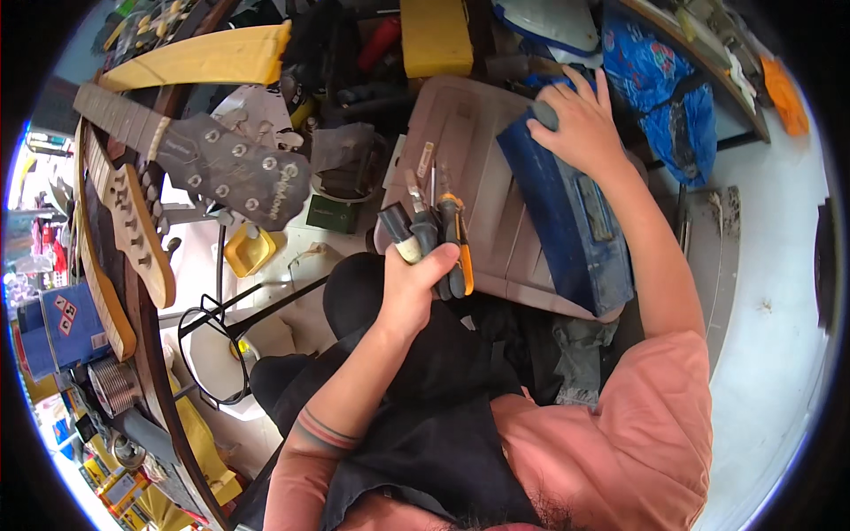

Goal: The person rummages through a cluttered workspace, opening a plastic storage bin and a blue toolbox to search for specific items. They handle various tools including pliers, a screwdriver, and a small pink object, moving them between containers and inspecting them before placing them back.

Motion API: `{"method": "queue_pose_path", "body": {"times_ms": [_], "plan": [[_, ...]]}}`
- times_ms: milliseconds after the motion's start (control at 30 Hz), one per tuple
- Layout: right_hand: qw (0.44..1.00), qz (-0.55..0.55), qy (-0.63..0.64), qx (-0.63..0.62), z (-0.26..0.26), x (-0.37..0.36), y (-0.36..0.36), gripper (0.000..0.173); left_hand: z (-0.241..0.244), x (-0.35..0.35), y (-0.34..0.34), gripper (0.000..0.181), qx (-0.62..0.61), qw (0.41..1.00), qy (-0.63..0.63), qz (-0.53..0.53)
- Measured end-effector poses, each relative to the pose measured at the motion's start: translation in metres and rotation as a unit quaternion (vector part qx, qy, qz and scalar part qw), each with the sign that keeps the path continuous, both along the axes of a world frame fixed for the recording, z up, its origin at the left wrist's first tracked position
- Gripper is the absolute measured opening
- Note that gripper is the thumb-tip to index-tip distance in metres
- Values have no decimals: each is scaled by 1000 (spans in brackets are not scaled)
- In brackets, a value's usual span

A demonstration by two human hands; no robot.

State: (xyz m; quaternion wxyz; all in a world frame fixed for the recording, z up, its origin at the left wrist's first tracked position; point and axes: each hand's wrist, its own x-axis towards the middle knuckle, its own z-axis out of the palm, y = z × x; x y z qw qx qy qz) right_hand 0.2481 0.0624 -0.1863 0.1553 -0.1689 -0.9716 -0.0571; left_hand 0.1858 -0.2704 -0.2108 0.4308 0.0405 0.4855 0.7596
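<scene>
My left hand (408, 295) holds a bundle of hand tools upright. Among them are orange-and-black-handled pliers (455, 245), a dark-handled tool (425, 229) with a metal tip, and a black cylinder with a cream-coloured end (398, 229). My right hand (578, 126) reaches over the far end of a worn blue metal toolbox (564, 219). A grey rounded piece (546, 116) shows between its thumb and forefinger; whether it belongs to the box is unclear. The toolbox lies at a slant on the lid of a brownish plastic storage bin (451, 139). What is inside the box is hidden.
To the left, a dark Epiphone guitar headstock (232, 166) and a pale headstock (139, 232) jut from a wooden rack or bench edge (159, 411). Beyond the bin stands a yellow case (436, 36). A blue plastic bag (664, 99) hangs at the right, near a white wall (777, 285).
</scene>
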Motion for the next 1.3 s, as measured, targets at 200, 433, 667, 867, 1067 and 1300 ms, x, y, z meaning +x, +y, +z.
{"method": "queue_pose_path", "body": {"times_ms": [200,433,667,867,1067,1300], "plan": [[995,-81,-60,25,-9,45,8,38,-2,-1,-3,23,20,999,-19,-18],[975,-160,-145,52,-15,60,41,41,3,-2,0,23,40,995,-88,-40],[947,-193,-257,14,-37,-80,34,53,-1,-5,-1,24,14,997,-80,-19],[873,-318,-51,-368,-126,-249,67,96,13,-6,14,26,5,997,-79,11],[748,-367,121,-540,-192,-285,95,146,-4,-9,9,30,-3,994,-108,12],[666,-327,121,-660,-209,-312,106,120,3,-11,8,33,-9,990,-135,28]]}}
